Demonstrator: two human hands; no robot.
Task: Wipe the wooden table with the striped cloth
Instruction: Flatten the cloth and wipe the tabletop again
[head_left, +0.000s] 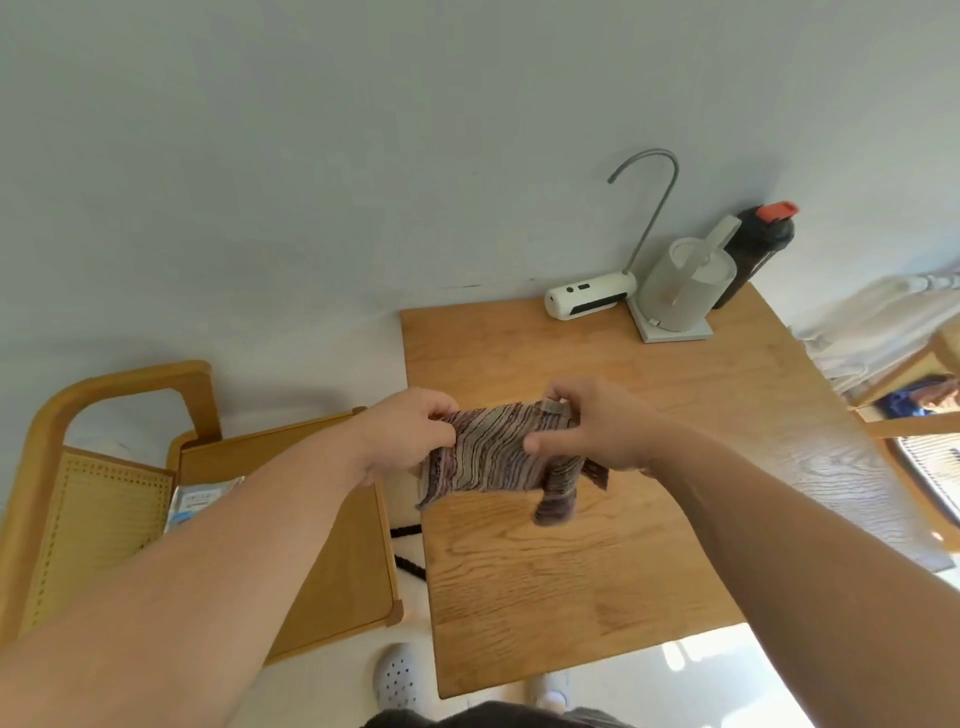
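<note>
Striped cloth (493, 452) edges hidden under both hands; chair (914, 415) cut off at right edge.

table (597, 571): grained wood, satin | cloth (493, 452): woven, matt | kettle (685, 286): matt plastic

Wall (363, 130): plain pale grey, filling the upper half of the frame.
Floor (691, 670): light, with a sunlit patch at lower centre.
Chair (332, 545): pale wood with cane back, at left.
Second chair (914, 410): wooden, at right edge.
</note>
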